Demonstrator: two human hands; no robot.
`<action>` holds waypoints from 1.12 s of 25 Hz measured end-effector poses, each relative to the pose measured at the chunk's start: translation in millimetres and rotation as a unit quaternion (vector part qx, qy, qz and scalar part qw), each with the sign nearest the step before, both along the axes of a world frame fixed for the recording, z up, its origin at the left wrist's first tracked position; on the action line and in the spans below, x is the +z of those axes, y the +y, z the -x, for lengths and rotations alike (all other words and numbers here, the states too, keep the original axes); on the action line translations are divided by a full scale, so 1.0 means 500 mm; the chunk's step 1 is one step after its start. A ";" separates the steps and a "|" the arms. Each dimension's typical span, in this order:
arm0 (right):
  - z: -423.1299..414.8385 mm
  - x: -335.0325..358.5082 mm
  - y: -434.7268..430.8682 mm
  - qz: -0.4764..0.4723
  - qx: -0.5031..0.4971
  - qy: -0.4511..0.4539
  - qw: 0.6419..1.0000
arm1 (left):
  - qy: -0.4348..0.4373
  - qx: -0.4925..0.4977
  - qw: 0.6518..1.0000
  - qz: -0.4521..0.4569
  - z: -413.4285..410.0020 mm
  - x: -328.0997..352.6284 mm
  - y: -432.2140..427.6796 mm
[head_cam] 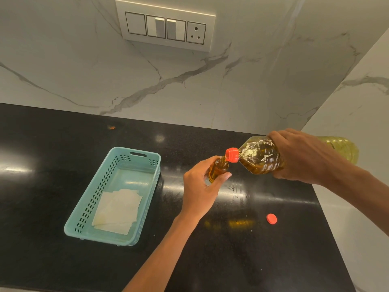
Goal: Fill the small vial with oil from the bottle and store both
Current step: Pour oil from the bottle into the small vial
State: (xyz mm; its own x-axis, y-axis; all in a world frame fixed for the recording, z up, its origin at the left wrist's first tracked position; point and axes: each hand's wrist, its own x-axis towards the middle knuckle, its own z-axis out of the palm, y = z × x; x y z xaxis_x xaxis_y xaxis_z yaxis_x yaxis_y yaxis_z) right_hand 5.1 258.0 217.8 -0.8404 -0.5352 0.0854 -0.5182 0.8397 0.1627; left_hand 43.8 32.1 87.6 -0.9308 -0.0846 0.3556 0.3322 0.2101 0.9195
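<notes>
My left hand [199,187] grips a small clear vial [217,169], tilted and holding amber oil, above the black counter. In my right hand [303,157] is a large plastic oil bottle [261,157], tipped on its side. Its orange neck ring [232,154] meets the vial's open mouth. The bottle's orange cap [271,218] lies loose on the counter to the front right. The bottle's far end is partly hidden behind my right hand.
A teal plastic basket [90,199] stands on the black counter [42,165] to the left, with folded white paper [117,209] inside. A marble wall with a switch panel [166,25] rises behind, and another marble wall closes off the right.
</notes>
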 end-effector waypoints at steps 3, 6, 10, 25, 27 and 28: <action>-0.012 -0.028 -0.008 0.122 -0.030 -0.071 0.990 | -0.006 -0.013 0.999 -0.048 -0.008 0.030 -0.003; -0.032 -0.078 -0.024 0.220 -0.037 -0.107 0.969 | -0.008 -0.004 0.998 -0.056 -0.012 0.052 -0.012; -0.057 -0.151 -0.038 0.322 -0.091 -0.086 0.938 | -0.015 0.010 0.999 -0.037 -0.015 0.043 -0.025; -0.146 -0.316 -0.112 0.641 -0.301 0.017 0.706 | -0.219 0.070 0.973 0.006 -0.078 -0.181 -0.119; -0.149 -0.328 -0.114 0.644 -0.312 0.028 0.698 | -0.231 0.068 0.970 -0.001 -0.083 -0.195 -0.125; -0.150 -0.331 -0.115 0.645 -0.313 0.031 0.697 | -0.237 0.067 0.969 -0.005 -0.084 -0.201 -0.128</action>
